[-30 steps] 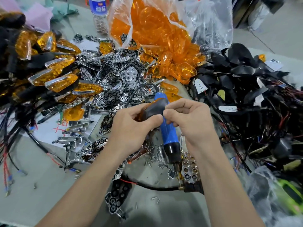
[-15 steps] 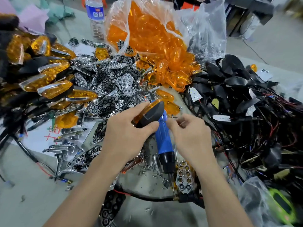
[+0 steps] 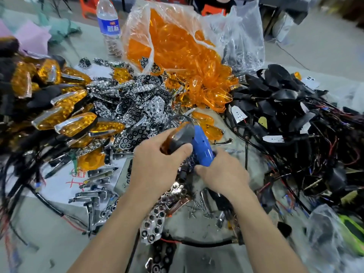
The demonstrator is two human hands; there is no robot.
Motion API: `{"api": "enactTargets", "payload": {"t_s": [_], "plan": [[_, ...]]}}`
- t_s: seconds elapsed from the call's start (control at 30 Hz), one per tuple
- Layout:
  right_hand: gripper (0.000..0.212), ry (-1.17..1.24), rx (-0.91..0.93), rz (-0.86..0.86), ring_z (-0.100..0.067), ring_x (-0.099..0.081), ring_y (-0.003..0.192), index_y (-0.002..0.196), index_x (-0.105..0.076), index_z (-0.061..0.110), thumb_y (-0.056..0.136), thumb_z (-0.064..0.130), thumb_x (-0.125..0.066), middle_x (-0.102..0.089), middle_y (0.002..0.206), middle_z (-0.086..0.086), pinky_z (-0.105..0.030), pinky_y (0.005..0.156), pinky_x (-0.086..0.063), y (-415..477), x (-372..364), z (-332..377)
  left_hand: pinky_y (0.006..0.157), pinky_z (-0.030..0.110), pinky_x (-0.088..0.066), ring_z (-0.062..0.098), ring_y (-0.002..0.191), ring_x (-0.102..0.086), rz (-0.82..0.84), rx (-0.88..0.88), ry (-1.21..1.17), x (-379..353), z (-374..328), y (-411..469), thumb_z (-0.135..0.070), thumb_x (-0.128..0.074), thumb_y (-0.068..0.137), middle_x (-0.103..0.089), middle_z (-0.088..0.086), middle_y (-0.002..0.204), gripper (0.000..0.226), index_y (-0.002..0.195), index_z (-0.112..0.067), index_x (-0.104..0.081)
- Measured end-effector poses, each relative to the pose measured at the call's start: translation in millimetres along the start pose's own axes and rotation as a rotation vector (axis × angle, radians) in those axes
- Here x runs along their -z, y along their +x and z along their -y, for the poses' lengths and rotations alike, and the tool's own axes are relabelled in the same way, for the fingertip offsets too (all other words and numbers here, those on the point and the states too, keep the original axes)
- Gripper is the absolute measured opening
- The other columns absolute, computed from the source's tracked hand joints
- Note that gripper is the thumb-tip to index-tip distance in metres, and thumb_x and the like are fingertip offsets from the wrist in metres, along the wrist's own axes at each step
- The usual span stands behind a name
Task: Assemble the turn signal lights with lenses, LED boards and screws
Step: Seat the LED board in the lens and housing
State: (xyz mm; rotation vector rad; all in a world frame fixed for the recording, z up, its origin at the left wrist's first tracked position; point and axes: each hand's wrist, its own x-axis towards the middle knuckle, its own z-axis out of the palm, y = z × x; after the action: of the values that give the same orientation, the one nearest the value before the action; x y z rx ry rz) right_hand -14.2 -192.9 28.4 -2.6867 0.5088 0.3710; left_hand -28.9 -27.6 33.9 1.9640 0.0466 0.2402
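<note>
My left hand (image 3: 157,166) grips a turn signal light (image 3: 180,139), a black housing with an amber lens, held above the table centre. Right beside it the blue electric screwdriver (image 3: 202,148) stands tilted, its top next to the housing. My right hand (image 3: 222,172) is lower, by the screwdriver's lower body, fingers curled; blur hides whether it holds the tool. Loose screws (image 3: 201,205) lie scattered below the hands. Chrome reflector boards (image 3: 137,107) are heaped behind.
A clear bag of amber lenses (image 3: 177,50) stands at the back centre, a water bottle (image 3: 109,26) to its left. Finished amber lights (image 3: 65,113) pile up on the left. Black housings with wires (image 3: 291,119) fill the right side. Chrome trims (image 3: 92,194) lie front left.
My right hand has dropped from the top of the housing down to the screwdriver's lower body. My left hand has lifted and tilted the light. The camera has shifted slightly.
</note>
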Motion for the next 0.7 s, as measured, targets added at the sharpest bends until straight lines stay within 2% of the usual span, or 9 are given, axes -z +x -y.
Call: {"api": "enactTargets", "payload": {"t_s": [0.07,0.13,0.2,0.3,0.4,0.47,0.53,0.63,0.7], "plan": [[0.051,0.234,-0.013,0.018,-0.012,-0.064,0.073,0.101,-0.061,0.034,0.058,0.062,-0.064,-0.067,0.08,0.011,-0.031,0.063,-0.043,2,12,-5,0.055,0.026,-0.052,0.014,0.056,-0.064,-0.013,0.219,-0.349,12,4,6,-0.036,-0.078,0.086,-0.074,-0.002,0.069,0.007,0.087,-0.042,-0.08],[0.052,0.488,0.008,-0.051,-0.004,-0.061,0.061,0.098,-0.066,0.033,0.051,0.056,-0.063,-0.069,0.079,0.011,-0.028,0.055,-0.046,3,23,-10,0.057,0.025,-0.056,0.016,0.059,-0.066,-0.015,0.414,-0.64,26,8,11,-0.033,-0.079,0.086,-0.078,0.007,0.079,0.005,0.085,-0.034,-0.083],[0.057,0.676,0.031,-0.185,0.003,-0.059,0.058,0.107,-0.064,0.034,0.053,0.052,-0.065,-0.068,0.085,0.017,-0.024,0.053,-0.046,-1,27,-9,0.059,0.024,-0.058,0.013,0.059,-0.064,-0.009,0.493,-0.771,36,13,14,-0.042,-0.074,0.081,-0.078,0.008,0.084,0.017,0.084,-0.029,-0.084],[0.05,0.838,0.16,-0.392,-0.004,-0.054,0.059,0.114,-0.056,0.04,0.065,0.042,-0.068,-0.064,0.084,0.025,-0.035,0.062,-0.046,-7,24,0,0.055,0.021,-0.053,0.008,0.056,-0.061,-0.025,0.549,-0.794,42,21,17,-0.04,-0.066,0.095,-0.078,0.007,0.086,0.023,0.083,-0.031,-0.084],[0.05,0.996,0.296,-0.537,-0.008,-0.054,0.067,0.126,-0.051,0.034,0.08,0.028,-0.07,-0.062,0.088,0.022,-0.028,0.069,-0.047,-11,23,12,0.061,0.025,-0.054,0.009,0.06,-0.064,-0.058,0.575,-0.704,43,28,16,-0.041,-0.066,0.098,-0.08,0.007,0.094,0.021,0.088,-0.033,-0.084],[0.052,1.057,0.324,-0.581,-0.008,-0.059,0.073,0.13,-0.049,0.032,0.085,0.022,-0.072,-0.063,0.094,0.016,-0.022,0.072,-0.05,-10,23,17,0.064,0.028,-0.054,0.01,0.063,-0.065,-0.081,0.575,-0.634,43,31,15,-0.041,-0.069,0.096,-0.08,0.007,0.096,0.02,0.094,-0.028,-0.084],[0.053,1.12,0.369,-0.604,-0.008,-0.059,0.072,0.132,-0.047,0.027,0.088,0.014,-0.072,-0.062,0.097,0.005,-0.017,0.07,-0.051,-8,26,21,0.057,0.022,-0.054,0.01,0.061,-0.065,-0.128,0.568,-0.613,41,31,15,-0.038,-0.071,0.095,-0.08,0.008,0.093,0.02,0.096,-0.022,-0.082],[0.054,1.139,0.415,-0.633,-0.015,-0.059,0.077,0.133,-0.042,0.02,0.087,0.01,-0.07,-0.06,0.103,-0.007,-0.028,0.075,-0.055,-6,32,24,0.054,0.023,-0.053,0.011,0.06,-0.065,-0.257,0.582,-0.677,36,28,18,-0.035,-0.071,0.097,-0.079,0.01,0.089,0.023,0.099,-0.014,-0.078],[0.055,1.093,0.434,-0.645,-0.012,-0.059,0.076,0.135,-0.041,0.02,0.089,0.006,-0.069,-0.06,0.1,0.005,-0.025,0.075,-0.053,-4,33,24,0.057,0.025,-0.055,0.012,0.059,-0.064,-0.355,0.591,-0.802,37,25,23,-0.036,-0.067,0.099,-0.078,0.01,0.086,0.029,0.102,-0.008,-0.075]]}}
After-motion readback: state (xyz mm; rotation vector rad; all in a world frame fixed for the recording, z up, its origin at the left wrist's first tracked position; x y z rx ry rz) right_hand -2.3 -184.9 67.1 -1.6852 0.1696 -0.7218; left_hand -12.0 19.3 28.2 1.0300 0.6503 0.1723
